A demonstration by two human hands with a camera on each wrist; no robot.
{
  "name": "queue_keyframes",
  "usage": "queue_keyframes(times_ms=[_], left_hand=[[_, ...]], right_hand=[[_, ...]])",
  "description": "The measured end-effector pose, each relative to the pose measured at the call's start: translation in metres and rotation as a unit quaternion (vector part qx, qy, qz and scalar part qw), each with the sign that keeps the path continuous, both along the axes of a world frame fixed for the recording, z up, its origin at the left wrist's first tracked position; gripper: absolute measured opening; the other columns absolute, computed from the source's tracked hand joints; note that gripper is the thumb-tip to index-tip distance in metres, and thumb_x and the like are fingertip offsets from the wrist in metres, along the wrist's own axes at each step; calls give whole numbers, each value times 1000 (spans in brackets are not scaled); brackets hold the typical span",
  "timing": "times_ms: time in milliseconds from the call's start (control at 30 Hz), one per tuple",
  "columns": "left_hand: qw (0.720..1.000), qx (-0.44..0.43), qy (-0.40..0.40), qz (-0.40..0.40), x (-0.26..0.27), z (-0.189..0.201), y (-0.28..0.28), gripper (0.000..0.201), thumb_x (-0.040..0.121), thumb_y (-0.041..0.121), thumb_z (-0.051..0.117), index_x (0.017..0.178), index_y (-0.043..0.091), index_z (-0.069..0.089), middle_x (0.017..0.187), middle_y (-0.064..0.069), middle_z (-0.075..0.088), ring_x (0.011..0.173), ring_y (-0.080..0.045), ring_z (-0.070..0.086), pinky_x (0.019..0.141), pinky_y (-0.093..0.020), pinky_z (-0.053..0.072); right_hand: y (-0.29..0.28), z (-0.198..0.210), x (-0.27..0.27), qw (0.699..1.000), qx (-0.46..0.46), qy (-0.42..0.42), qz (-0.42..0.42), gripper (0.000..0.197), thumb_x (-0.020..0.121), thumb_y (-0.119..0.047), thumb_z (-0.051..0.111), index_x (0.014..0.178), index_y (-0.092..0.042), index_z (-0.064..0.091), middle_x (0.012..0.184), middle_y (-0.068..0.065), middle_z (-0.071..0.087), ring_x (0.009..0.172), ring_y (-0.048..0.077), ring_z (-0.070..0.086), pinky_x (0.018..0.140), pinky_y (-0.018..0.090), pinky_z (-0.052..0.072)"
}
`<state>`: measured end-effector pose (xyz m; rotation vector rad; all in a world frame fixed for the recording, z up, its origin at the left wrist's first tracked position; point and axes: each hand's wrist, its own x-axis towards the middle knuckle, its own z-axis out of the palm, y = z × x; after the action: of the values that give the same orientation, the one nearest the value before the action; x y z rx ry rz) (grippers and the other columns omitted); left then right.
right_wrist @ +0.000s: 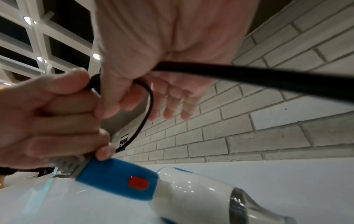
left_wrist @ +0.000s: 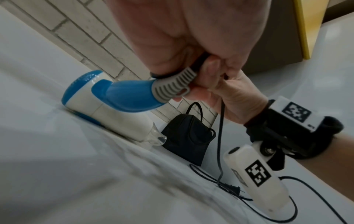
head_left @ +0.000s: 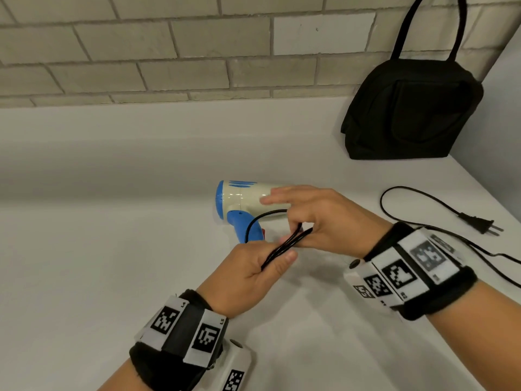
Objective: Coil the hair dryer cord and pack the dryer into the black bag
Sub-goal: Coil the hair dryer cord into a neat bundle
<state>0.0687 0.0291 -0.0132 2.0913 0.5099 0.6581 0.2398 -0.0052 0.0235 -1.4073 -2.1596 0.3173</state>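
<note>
A white and blue hair dryer (head_left: 239, 198) (left_wrist: 107, 104) (right_wrist: 172, 189) lies on its side on the white counter (head_left: 112, 263). My left hand (head_left: 259, 266) (right_wrist: 53, 118) grips a bundle of folded loops of the black cord (head_left: 284, 245) (right_wrist: 249, 77) close to the dryer's handle end. My right hand (head_left: 318, 221) (left_wrist: 226, 94) pinches the same cord between thumb and forefinger, its other fingers spread over the dryer's barrel. The rest of the cord trails right to the plug (head_left: 479, 224) (left_wrist: 291, 188) on the counter. The black bag (head_left: 408, 108) (left_wrist: 189, 136) stands at the back right.
A grey brick wall (head_left: 169, 52) runs along the back of the counter. A white side wall (head_left: 501, 136) closes in the right edge by the bag. Loose cord (head_left: 501, 258) lies under and behind my right wrist.
</note>
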Motion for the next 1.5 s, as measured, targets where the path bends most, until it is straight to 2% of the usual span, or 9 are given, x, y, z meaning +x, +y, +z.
queue_keyframes(times_ms=[100, 200, 300, 367, 433, 833, 1100, 1367, 1500], left_hand=[[998, 33, -36, 38, -1, 4, 2, 50, 82, 57, 38, 64, 12, 48, 77, -13, 52, 58, -23, 48, 51, -15, 37], [996, 39, -63, 58, 3, 6, 4, 50, 84, 58, 33, 69, 13, 48, 66, -7, 48, 53, -13, 46, 49, -16, 35], [992, 20, -94, 86, 12, 14, 7, 42, 83, 48, 37, 72, 10, 50, 61, 3, 44, 52, -5, 47, 50, -10, 37], [986, -17, -107, 130, 14, 21, 9, 37, 80, 49, 35, 73, 15, 49, 70, -9, 50, 60, -14, 52, 54, -26, 50], [981, -15, -116, 157, 17, 27, 10, 29, 79, 50, 34, 71, 26, 47, 76, -9, 53, 68, -21, 53, 60, -36, 51], [965, -156, -159, 138, 22, 40, 10, 22, 81, 36, 42, 60, 32, 49, 40, 9, 46, 51, -13, 47, 48, -13, 38], [976, -152, -95, 121, 11, 35, 7, 43, 74, 58, 35, 42, 31, 44, 35, 4, 40, 40, -10, 40, 57, -33, 42], [905, -403, -124, 48, 27, 45, 1, 43, 80, 59, 36, 59, 22, 41, 43, 12, 24, 33, -3, 13, 36, -9, 15], [911, -377, -155, 64, 32, 43, -4, 34, 80, 48, 34, 57, 24, 37, 42, 13, 24, 31, -2, 12, 38, -7, 15]], right_hand=[[5, 2, -3, 980, -51, 191, -16, 21, 68, -15, 72, 61, -30, 60, 83, 6, 73, 100, 8, 62, 86, 19, 49], [10, 7, -4, 941, -75, 321, -74, 24, 64, 1, 75, 49, -13, 62, 51, 7, 64, 61, 9, 64, 65, 22, 53], [17, 17, -7, 903, -24, 413, -113, 39, 63, 9, 72, 46, -9, 43, 39, 3, 46, 38, 2, 50, 46, 15, 43], [26, 20, -15, 888, 15, 443, -122, 47, 65, -1, 74, 48, -15, 33, 42, 1, 35, 35, 7, 36, 40, 16, 37], [34, 23, -20, 879, 35, 456, -136, 49, 71, -5, 70, 49, -18, 29, 46, -1, 27, 36, 4, 26, 39, 11, 30], [28, 26, -15, 915, -10, 375, -145, 41, 76, -4, 66, 57, -16, 31, 46, -11, 32, 37, 0, 39, 44, 9, 32], [12, 33, 17, 880, -204, 428, -31, 10, 71, -3, 62, 69, -12, 66, 47, -3, 62, 47, 7, 58, 56, 18, 53], [16, 23, 7, 901, -167, 400, -30, 19, 81, -3, 57, 77, -19, 66, 71, 17, 54, 47, 8, 52, 56, 25, 54], [14, 12, 10, 896, -174, 405, -43, 20, 85, -7, 53, 76, -20, 65, 56, -2, 58, 50, 8, 54, 57, 22, 51]])
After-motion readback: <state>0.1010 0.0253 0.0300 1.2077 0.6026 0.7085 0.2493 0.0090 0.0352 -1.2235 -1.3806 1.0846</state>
